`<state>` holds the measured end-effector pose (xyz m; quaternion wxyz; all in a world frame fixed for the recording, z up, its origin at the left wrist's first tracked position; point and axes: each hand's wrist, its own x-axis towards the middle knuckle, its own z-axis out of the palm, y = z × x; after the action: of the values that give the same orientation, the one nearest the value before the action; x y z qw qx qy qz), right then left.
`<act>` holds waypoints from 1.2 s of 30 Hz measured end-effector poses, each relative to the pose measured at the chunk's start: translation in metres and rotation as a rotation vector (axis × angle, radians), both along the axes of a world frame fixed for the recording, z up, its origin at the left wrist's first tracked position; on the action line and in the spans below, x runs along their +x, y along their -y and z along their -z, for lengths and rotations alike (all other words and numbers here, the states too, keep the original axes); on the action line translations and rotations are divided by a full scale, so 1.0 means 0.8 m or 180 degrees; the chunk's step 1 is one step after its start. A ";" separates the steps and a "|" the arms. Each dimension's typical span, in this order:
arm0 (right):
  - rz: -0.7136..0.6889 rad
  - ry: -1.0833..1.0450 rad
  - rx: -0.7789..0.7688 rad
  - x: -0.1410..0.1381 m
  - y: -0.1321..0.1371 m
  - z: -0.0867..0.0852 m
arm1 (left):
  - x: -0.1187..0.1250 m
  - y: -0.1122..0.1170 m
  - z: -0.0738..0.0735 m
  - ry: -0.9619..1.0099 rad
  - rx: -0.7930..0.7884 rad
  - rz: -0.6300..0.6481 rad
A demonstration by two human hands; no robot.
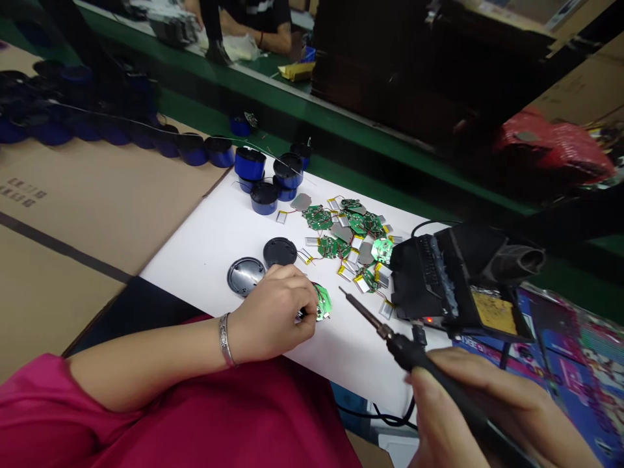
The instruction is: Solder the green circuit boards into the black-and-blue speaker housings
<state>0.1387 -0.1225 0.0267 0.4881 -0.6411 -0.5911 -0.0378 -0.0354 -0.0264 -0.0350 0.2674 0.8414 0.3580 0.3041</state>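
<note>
My right hand (492, 403) is wrapped round a black soldering iron (414, 354), its thin tip angled up and left over the white table. At the table's near edge my left hand (280, 312) is closed, fingers curled over a green circuit board (322, 302). The fingers cover part of that board, and something dark shows beneath them. Just beyond lie two round black plastic covers, a glossy one (246, 276) and a darker one (279, 252). Past the iron's tip spreads a pile of green circuit boards (334, 247) with wired silver battery cells (361, 283).
Blue and black round housings (250, 164) are stacked at the table's back left, with a row (166, 140) on cardboard. A black soldering station (424, 279) with a yellow sponge (493, 312) stands right. Black cables (390, 416) hang below the edge. Another person's arm (275, 40) shows behind.
</note>
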 end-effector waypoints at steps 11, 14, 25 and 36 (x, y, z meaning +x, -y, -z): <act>-0.1166 0.0339 0.0017 0.008 -0.039 0.073 | -0.001 0.005 -0.002 -0.0114 0.0077 -0.0061; -0.1481 0.0528 -0.0050 0.008 -0.042 0.091 | -0.002 0.005 -0.005 -0.0148 0.0084 -0.0062; -0.1664 0.0606 0.0202 0.000 -0.039 0.106 | -0.004 0.019 -0.009 -0.0221 0.0100 -0.0512; -0.0521 -0.0191 -0.0037 0.019 -0.034 0.081 | 0.004 0.030 -0.003 -0.0221 0.0014 -0.0933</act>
<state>0.1538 -0.0956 -0.0382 0.5033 -0.5943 -0.6267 0.0249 -0.0323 -0.0501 -0.0328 0.2057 0.7906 0.4854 0.3114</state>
